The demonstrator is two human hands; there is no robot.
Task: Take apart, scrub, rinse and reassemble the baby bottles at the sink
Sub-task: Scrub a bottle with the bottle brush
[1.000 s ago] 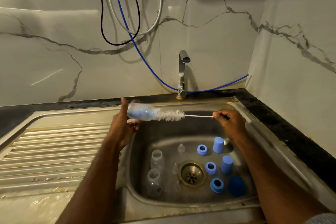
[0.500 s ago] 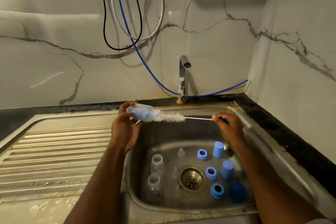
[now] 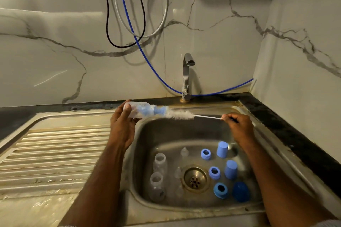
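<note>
My left hand (image 3: 120,125) grips a clear baby bottle (image 3: 137,109), held sideways over the sink's left rim. A bottle brush (image 3: 180,114) with a blue sponge tip and white bristles sticks partly into the bottle's mouth. My right hand (image 3: 239,127) pinches the brush's thin white handle. In the steel sink basin (image 3: 184,134) stand two more clear bottles (image 3: 157,177), clear teats (image 3: 184,152), three blue collar rings (image 3: 214,172) and blue caps (image 3: 222,149).
A chrome tap (image 3: 186,75) stands behind the basin, no water running. A ribbed steel drainboard (image 3: 55,153) lies to the left. Black, white and blue cables (image 3: 129,24) hang on the marble wall. A dark counter edge (image 3: 287,134) runs along the right.
The brush has slid out toward the right, so the blue sponge tip now shows at the bottle's mouth. Both hands stay at about the same place over the sink.
</note>
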